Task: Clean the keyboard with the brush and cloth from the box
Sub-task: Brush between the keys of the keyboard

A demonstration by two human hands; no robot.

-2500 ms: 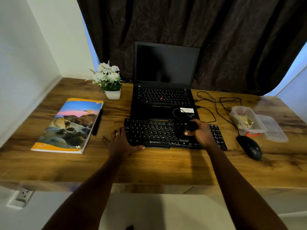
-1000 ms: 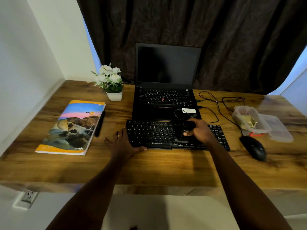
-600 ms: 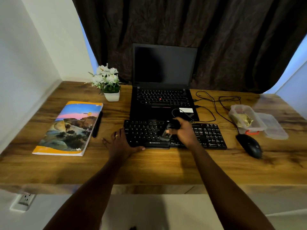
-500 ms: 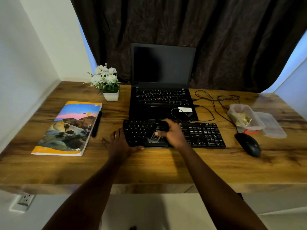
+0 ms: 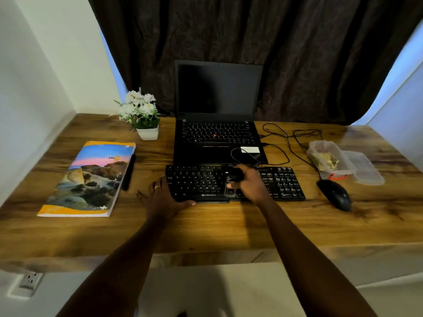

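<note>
A black keyboard (image 5: 199,181) lies on the wooden desk in front of the laptop. My right hand (image 5: 250,185) grips a small black brush (image 5: 233,179) whose bristles touch the keys near the keyboard's middle. At the keyboard's left front corner my left hand (image 5: 163,199) holds the edge, thumb along the front and fingers on the desk. A clear plastic box (image 5: 329,160) with a yellowish cloth (image 5: 326,159) inside stands open at the right, its lid (image 5: 364,164) beside it.
An open black laptop (image 5: 217,115) stands behind the keyboard, with cables (image 5: 288,138) trailing right. A black mouse (image 5: 335,194) lies right of the keyboard. A book (image 5: 89,179) with a pen (image 5: 128,172) alongside and a potted flower (image 5: 142,115) are at the left.
My right hand has swept the brush left across the keys and then back right toward the middle. My left hand has stayed on the keyboard's left corner.
</note>
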